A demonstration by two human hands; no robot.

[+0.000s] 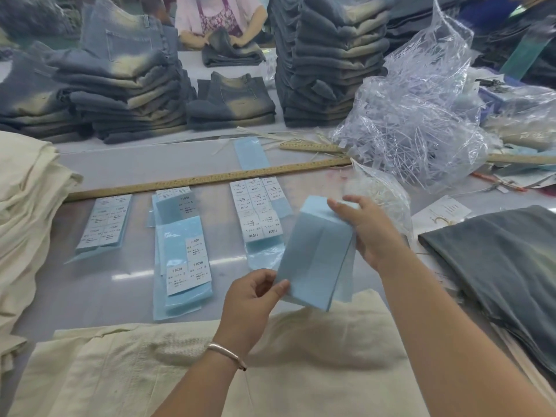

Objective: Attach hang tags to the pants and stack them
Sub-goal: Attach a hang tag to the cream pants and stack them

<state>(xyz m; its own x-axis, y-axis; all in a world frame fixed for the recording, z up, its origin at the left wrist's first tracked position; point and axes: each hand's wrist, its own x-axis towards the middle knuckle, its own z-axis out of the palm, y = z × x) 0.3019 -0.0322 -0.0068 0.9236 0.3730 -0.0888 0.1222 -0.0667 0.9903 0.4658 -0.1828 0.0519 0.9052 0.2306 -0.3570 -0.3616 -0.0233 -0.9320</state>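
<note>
Above the cream pants [210, 365] spread flat at the near edge of the table, both hands have a pale blue stack of hang tags [316, 260] held up in the air, tilted. The left hand [252, 302] pinches the stack's lower left corner between thumb and curled fingers, and the right hand [367, 230] wraps over the upper right edge, fingers curled across the top. My guess is it's held at two opposite ends so one tag can be fanned off without the rest sliding out.

Just past the left hand, three sets of blue backing sheets with white size stickers [258, 209] lie in a row, probably sorted by size so the right one is a short reach away. Beyond those, a long wooden ruler [207, 179] runs across. Behind the right hand sits a clear bag of plastic tag fasteners [412, 127]. Right of that hand lies a grey washed pair of pants [493, 254], and far behind everything are tall stacks of folded jeans [331, 61]. Nothing's tagged yet on the cream pair, as far as I can see.
</note>
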